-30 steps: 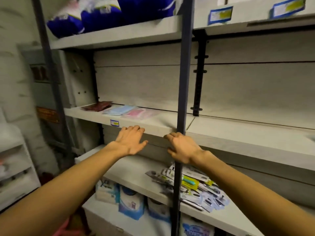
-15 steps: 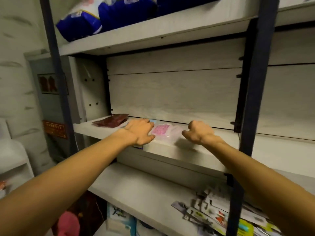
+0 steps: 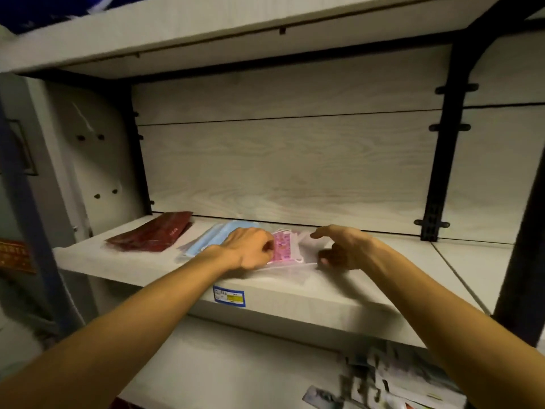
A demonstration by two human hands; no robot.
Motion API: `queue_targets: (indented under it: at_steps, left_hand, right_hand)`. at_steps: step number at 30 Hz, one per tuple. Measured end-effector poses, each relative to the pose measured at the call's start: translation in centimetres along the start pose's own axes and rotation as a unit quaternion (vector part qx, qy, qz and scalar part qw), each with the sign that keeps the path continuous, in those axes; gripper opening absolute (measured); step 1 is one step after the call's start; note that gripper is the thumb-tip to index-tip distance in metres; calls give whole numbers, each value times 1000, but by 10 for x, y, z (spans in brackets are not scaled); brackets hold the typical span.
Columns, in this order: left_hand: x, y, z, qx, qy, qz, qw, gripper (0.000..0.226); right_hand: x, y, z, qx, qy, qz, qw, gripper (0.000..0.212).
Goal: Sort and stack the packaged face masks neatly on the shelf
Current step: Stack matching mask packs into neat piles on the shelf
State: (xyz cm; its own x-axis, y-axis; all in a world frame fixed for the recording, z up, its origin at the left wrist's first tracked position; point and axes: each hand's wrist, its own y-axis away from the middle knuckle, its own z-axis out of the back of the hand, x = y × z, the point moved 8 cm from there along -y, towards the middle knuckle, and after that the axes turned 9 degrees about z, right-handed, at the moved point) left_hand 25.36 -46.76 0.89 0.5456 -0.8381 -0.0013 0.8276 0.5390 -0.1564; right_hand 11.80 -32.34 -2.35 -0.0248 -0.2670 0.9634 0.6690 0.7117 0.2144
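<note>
Three kinds of packaged masks lie on the pale wooden shelf [image 3: 383, 293]. A dark red pack [image 3: 153, 234] is at the left, a light blue pack [image 3: 212, 236] is in the middle and a pink pack [image 3: 284, 246] in clear wrap lies to its right. My left hand [image 3: 250, 249] has curled fingers on the left edge of the pink pack and partly covers the blue one. My right hand [image 3: 342, 246] is at the pink pack's right edge, fingers arched over it and thumb touching the clear wrap.
A price label [image 3: 229, 296] is stuck on the shelf's front edge. A black upright [image 3: 439, 160] with brackets stands at the right. The shelf above [image 3: 206, 31] hangs close overhead. Several small carded items [image 3: 392, 385] lie on the lower shelf at bottom right.
The view has moved closer and to the left. Both hands went from the shelf's front edge onto the pink pack, one at each side.
</note>
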Motion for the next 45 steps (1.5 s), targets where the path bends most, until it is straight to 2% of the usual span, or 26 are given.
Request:
queue_targets:
  at_steps: [3,8,14,16,19,22,24,27,29,33,36,38,41,45]
  left_hand:
    - [2,-8,-8,-10,37,-40,998,27]
    - [15,-23,-14,17,126,-78,989,25]
    - [28,-41,-16,9,231,-97,968,18]
    - [33,-47,-16,4,264,-92,960,17]
    - [43,-57,-10,-44,286,-67,955,14]
    - [45,-67,-1,-90,284,-38,954,14]
    - [42,-73,2,-102,299,-23,949,13]
    - [28,-82,3,-100,327,2,940,29]
    - [16,-90,-1,-71,343,17,936,39]
    - [12,-97,-3,-30,274,15,961,32]
    - [16,-90,-9,-16,136,-12,991,40]
    - [14,-87,-15,-1,79,-33,996,45]
    - [8,-87,-16,5,96,-53,994,45]
    - [-9,-90,-19,60,156,-81,983,41]
  right_hand:
    - [-10,-7,1,9,-9,-39,999,29]
    - [-12,-21,-13,11,45,-26,999,27]
    - [-5,-29,-16,-102,59,49,992,25]
    - [0,-27,-18,-120,67,90,986,22]
    - [9,-24,-14,-117,86,134,980,18]
    - [10,-24,5,-129,59,141,980,25]
    - [8,-25,20,-133,53,146,979,21]
    - [5,-29,40,-136,57,166,975,24]
    - [4,-31,51,-143,54,173,973,24]
    - [-5,-39,59,-140,34,138,980,23]
    - [-4,-46,53,-134,69,127,980,20]
    - [-2,-51,47,-130,84,125,980,21]
    - [-1,-58,47,-133,71,132,980,31]
    - [-3,-59,56,-134,101,131,977,40]
